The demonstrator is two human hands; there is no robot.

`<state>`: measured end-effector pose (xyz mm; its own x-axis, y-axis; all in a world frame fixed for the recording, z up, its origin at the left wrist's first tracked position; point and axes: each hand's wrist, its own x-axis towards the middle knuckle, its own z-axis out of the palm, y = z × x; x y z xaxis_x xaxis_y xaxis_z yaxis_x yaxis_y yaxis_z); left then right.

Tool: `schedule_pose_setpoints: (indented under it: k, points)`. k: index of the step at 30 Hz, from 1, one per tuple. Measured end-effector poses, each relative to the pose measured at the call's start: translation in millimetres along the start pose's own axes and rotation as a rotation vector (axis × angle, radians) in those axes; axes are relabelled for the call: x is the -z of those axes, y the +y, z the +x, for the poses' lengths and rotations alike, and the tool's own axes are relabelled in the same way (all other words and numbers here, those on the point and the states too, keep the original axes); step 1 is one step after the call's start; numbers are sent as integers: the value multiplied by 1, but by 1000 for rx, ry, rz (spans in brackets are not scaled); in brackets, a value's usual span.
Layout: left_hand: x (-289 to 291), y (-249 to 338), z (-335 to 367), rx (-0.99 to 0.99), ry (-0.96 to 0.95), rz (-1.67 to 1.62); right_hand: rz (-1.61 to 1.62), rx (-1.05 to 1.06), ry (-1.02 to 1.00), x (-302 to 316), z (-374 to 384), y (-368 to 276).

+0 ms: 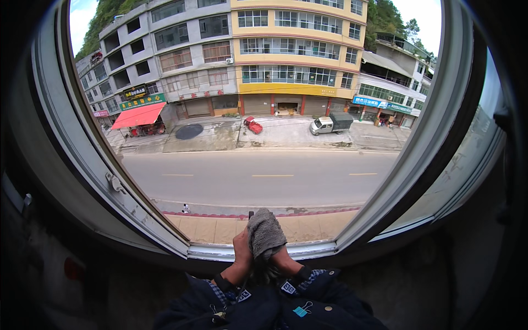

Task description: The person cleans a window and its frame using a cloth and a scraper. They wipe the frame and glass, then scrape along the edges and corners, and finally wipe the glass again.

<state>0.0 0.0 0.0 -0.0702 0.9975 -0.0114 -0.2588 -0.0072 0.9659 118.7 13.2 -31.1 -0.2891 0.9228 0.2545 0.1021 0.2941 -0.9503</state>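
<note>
A grey cloth (265, 234) is bunched between my two hands, just above the bottom rail of an open window. My left hand (241, 254) is closed against its left side, with the thumb side showing. My right hand (282, 260) is on the right, its fingers covered by the cloth, which drapes over them. A small dark tip (251, 214) pokes up beside the cloth's upper left edge; what it belongs to is hidden. Dark bands circle both wrists.
The white window frame (220, 251) surrounds the opening, with a latch (115, 183) on its left side and a glass pane (456, 170) at right. Beyond the ledge (313, 225) lies a road (264, 176) far below, with parked vehicles and buildings across it.
</note>
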Motion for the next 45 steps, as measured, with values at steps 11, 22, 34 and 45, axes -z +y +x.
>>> schedule_pose_setpoints:
  k: [11, 22, 34, 45]
  points:
    - [36, -48, 3, 139, -181, -223, 21, 120, 149, 0, 8, -63]
    - [28, -47, 3, 113, -312, -363, -301, 295, 190, 9, 12, -49]
    - [21, -38, -1, 209, -310, -651, -384, 188, 155, 12, 15, -51]
    - [13, -17, -7, 341, -211, -678, 13, 162, 240, -5, 22, -7]
